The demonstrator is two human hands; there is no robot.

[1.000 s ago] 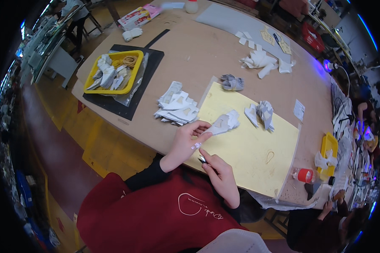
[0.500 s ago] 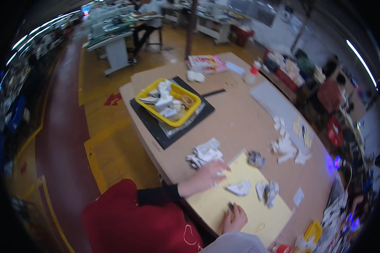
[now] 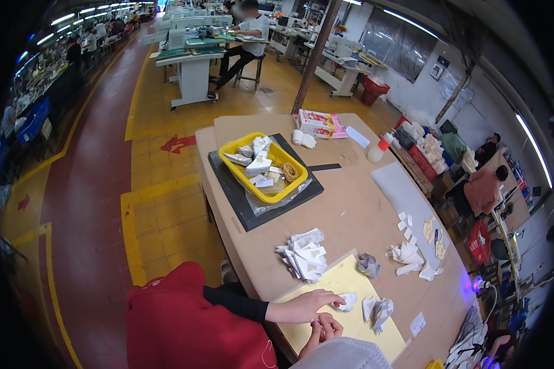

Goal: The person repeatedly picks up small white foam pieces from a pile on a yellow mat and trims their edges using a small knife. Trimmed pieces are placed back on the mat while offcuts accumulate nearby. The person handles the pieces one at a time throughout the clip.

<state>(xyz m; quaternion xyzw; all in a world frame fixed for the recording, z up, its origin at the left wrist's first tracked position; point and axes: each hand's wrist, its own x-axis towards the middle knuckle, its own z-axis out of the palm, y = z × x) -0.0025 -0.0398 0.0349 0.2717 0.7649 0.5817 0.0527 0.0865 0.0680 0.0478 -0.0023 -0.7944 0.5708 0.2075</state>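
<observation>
My left hand (image 3: 306, 307) reaches over the yellow board (image 3: 295, 335), fingers stretched out, the fingertips at the edge of a small white cut piece (image 3: 348, 301). Just below it is my right hand (image 3: 327, 329), its fingers curled in close to the left one; whatever they hold is hidden. To the right on the board lies a grey-white bunch of pieces (image 3: 382, 313). A crumpled grey bunch (image 3: 369, 265) sits by the board's far edge. Beyond my left hand, a stack of white cut pieces (image 3: 304, 255) rests on the brown table top (image 3: 345, 209).
A yellow basket (image 3: 229, 147) of white pieces and tan rubber bands stands on a black board (image 3: 240, 212). Farther off are a pink-and-white box (image 3: 317, 123) and a red-capped bottle (image 3: 378, 150). White scraps (image 3: 406, 255) lie at right. Other people sit at far workstations.
My left hand has moved right and nearer, from beside the white stack to the small white piece. My right hand has drawn in beside it; its small dark object no longer shows. The view has tilted up.
</observation>
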